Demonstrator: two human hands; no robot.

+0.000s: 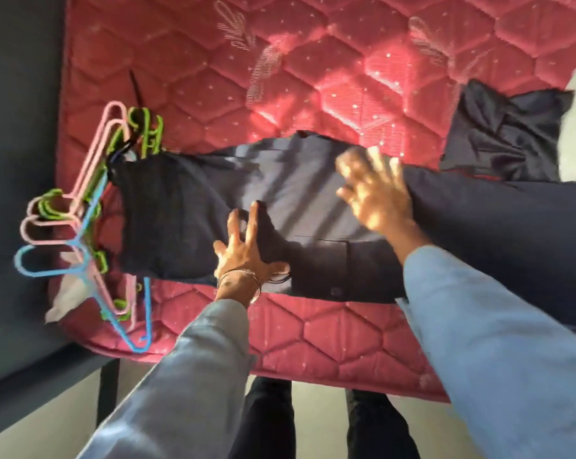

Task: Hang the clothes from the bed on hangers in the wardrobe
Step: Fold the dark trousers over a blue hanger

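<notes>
Dark trousers (280,207) lie flat across the red bed (346,77), both hands pressing them smooth: left hand (247,250) splayed, fingers straight, right hand (376,190) blurred but seemingly released too. Coloured hangers (81,213) sit at nine o'clock. Next, I'd guess, fold the trousers over one.

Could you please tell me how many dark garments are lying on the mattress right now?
2: dark trousers spread across the mattress under both hands, and a crumpled dark garment at its right edge. Others may lie out of view.
</notes>
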